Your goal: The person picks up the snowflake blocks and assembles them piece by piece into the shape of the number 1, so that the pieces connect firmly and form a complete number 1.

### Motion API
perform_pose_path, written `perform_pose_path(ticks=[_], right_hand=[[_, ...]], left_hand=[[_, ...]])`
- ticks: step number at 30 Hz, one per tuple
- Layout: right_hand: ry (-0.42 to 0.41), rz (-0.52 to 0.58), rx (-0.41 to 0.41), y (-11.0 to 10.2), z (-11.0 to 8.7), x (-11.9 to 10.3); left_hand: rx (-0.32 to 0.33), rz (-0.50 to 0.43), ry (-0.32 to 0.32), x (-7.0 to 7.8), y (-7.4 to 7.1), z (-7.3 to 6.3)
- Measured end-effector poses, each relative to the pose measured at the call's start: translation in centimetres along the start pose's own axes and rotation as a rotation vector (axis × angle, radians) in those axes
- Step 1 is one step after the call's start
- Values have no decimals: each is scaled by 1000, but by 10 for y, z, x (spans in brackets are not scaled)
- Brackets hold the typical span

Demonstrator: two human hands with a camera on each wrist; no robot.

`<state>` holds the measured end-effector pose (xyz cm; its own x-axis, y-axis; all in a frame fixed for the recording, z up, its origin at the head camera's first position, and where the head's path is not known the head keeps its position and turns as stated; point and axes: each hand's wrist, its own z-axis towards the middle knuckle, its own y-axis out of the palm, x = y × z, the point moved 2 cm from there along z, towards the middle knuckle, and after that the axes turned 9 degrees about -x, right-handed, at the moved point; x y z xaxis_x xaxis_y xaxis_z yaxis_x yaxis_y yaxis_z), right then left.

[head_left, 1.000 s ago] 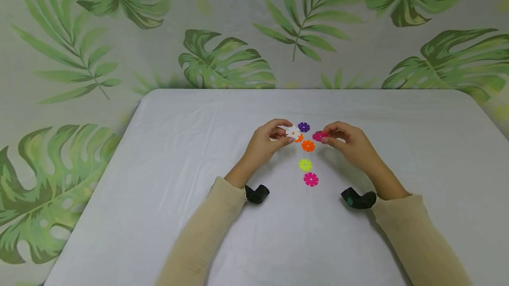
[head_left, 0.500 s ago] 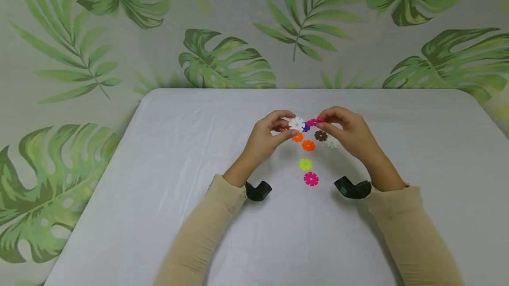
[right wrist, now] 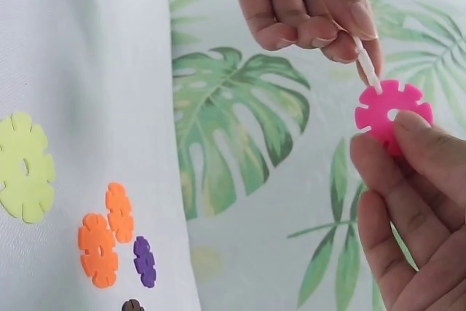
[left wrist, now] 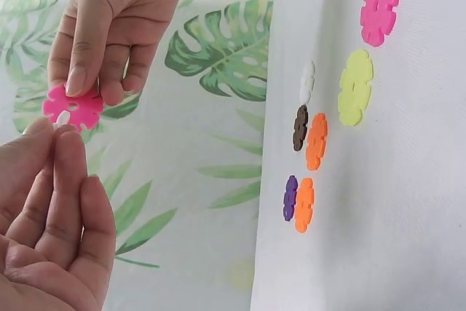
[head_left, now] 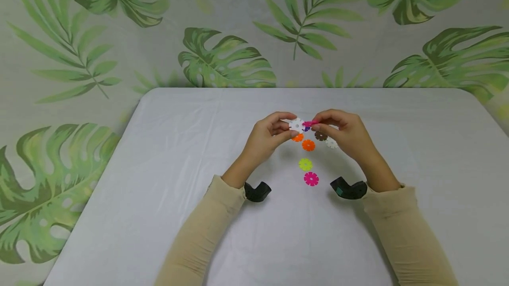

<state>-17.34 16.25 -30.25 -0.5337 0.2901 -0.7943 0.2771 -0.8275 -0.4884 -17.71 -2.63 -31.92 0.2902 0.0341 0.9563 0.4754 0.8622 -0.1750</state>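
Observation:
My left hand (head_left: 263, 139) pinches a white notched plastic disc (head_left: 297, 125) between thumb and fingers, face toward me, above the table. My right hand (head_left: 347, 135) pinches a pink notched disc (right wrist: 375, 116) turned edge-on to me. The two discs meet at right angles: in the right wrist view the white disc's edge sits at a notch in the pink rim. In the left wrist view most of the white disc is hidden by my left fingers.
On the white table (head_left: 159, 188) lie more notched discs: two orange (head_left: 308, 145), a yellow-green one (head_left: 305, 164), another pink one (head_left: 311, 179), a brown one (head_left: 320, 136), another white one (head_left: 331, 143) and a partly covered purple one (left wrist: 290, 198). Leaf-patterned cloth (head_left: 226, 58) hangs behind.
Both hands have risen toward the far side, bringing the discs together. My right hand has moved left, and its pink disc has turned edge-on against the white one.

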Motion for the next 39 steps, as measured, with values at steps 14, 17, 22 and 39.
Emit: perform_pose_path(ticks=[14, 17, 22, 39], right_hand=[[-83, -49, 55, 3, -2, -8], [-101, -68, 60, 4, -2, -4], [-116, -98, 65, 4, -3, 10], [-103, 4, 3, 2, -3, -14]], left_hand=[[-58, -186, 52, -17, -2, 2], [-66, -208, 46, -8, -1, -1], [-79, -202, 37, 0, 0, -4], [-94, -205, 45, -19, -4, 0]])
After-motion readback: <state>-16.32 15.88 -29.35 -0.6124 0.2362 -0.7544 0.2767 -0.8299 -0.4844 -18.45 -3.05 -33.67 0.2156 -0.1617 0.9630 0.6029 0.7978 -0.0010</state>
